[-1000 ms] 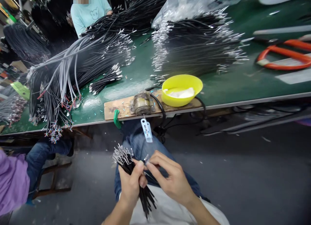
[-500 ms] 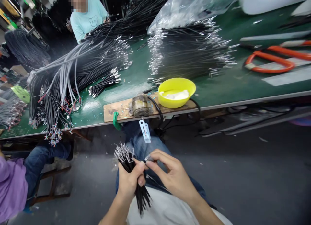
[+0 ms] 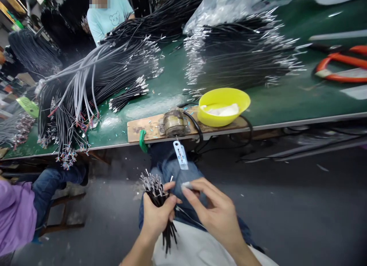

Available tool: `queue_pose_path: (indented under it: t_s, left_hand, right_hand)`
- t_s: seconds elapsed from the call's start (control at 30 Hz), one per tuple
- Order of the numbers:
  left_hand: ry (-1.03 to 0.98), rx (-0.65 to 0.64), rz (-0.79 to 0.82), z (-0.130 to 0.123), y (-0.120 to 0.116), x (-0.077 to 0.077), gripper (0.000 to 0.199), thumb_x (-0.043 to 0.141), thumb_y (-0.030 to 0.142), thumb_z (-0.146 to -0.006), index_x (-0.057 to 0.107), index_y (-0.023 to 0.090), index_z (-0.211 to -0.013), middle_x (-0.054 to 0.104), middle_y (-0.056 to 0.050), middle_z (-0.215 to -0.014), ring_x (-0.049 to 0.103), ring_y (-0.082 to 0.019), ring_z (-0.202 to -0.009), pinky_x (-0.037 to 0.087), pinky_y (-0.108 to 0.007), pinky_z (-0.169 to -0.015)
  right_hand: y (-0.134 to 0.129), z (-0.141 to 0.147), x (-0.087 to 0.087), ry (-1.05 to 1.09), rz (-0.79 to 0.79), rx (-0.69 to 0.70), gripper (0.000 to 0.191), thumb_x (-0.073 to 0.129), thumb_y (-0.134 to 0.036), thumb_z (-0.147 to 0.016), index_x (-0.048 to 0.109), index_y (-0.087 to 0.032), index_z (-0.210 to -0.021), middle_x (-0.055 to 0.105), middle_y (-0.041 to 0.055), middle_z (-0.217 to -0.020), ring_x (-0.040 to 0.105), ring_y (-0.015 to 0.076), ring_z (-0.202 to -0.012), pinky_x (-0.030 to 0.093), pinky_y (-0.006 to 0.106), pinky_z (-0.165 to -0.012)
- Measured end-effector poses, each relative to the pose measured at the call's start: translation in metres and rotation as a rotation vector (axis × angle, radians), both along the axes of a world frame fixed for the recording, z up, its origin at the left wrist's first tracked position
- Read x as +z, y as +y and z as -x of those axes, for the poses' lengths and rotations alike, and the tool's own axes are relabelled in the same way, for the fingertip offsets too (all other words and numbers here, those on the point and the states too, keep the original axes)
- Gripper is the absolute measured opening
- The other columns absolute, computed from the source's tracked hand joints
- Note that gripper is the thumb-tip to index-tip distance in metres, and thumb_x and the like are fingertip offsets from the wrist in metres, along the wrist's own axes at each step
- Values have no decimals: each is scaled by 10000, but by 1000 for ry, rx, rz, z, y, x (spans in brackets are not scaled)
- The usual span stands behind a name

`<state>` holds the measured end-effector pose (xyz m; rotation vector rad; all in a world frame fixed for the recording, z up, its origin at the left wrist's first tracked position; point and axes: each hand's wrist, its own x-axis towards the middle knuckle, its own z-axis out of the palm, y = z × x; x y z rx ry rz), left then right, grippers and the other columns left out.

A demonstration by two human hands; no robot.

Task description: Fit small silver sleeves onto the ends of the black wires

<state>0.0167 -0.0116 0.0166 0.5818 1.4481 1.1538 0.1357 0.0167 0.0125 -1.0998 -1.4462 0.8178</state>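
Observation:
My left hand [image 3: 157,216] is wrapped round a bundle of short black cables [image 3: 156,189] held above my lap. The cables' silvery stripped ends fan out at the top, and one end stands apart near the left thumb and forefinger. To the right of the bundle and apart from it, my right hand [image 3: 213,208] has thumb and forefinger pinched together. A small silvery-grey piece [image 3: 187,185] shows at those fingertips; whether it is held or worn on the finger I cannot tell. Beyond the hands, a pale blue tag [image 3: 180,155] hangs from a small motor [image 3: 174,122] at the bench edge.
The motor sits on a wooden board [image 3: 136,131] beside a green clamp [image 3: 142,141] and a yellow bowl [image 3: 223,107] with white stuff inside. Black cable piles [image 3: 237,55] cover the green bench [image 3: 272,101]. Orange-handled pliers [image 3: 329,67] lie right. A person [image 3: 110,21] is across the bench.
My right hand has drawn back to the right, away from the bundle and the left fingers. The left hand still grips the cables. The view has shifted slightly.

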Motion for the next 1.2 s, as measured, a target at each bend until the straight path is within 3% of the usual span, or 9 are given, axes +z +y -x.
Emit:
queue_pose_path:
  t_s: [0.17,0.27,0.37,0.53,0.73,1.2]
  left_hand:
    - [230,-63,52,1,-6,0,229,768,301,-534,630,136,-613,476,60,-388,444,-95,-404,382,-226,-432]
    - [251,-91,80,1,-10,2,241,778,275,-509,583,152,-579,460,69,-384,450,-101,-421,387,-234,-450]
    - [167,-131,76,2,-10,4,298,763,358,-528,552,150,-561,421,77,-350,382,-74,-351,325,-216,-380]
    - [4,-114,29,1,-6,4,418,730,497,-529,528,134,-569,405,71,-326,330,-51,-293,265,-200,-322]
    - [-65,-23,5,-1,-5,-3,433,740,495,-527,482,148,-560,389,82,-312,328,-42,-259,249,-181,-298]
    - [-121,13,9,-5,-11,-11,420,706,507,-567,501,142,-542,359,93,-325,274,-22,-260,218,-171,-296]
  right_hand:
    - [1,5,0,-111,-47,174,45,583,-237,-784,622,-215,-780,580,31,-683,542,196,-657,439,305,-608]
    - [4,5,-3,-46,29,256,183,558,-282,-809,551,-210,-641,524,3,-596,508,172,-577,421,288,-565]
    - [6,4,-6,28,99,294,253,542,-329,-819,518,-205,-599,482,-10,-567,478,155,-540,403,265,-521]
    - [7,3,-9,96,203,298,277,556,-381,-804,532,-197,-598,478,-5,-580,471,149,-539,388,253,-498]
    - [5,4,-10,112,217,264,282,554,-376,-808,563,-190,-596,493,4,-575,465,150,-538,387,258,-504]
    - [2,8,-11,158,213,257,295,523,-349,-832,524,-195,-580,491,-5,-551,483,140,-512,401,245,-488]
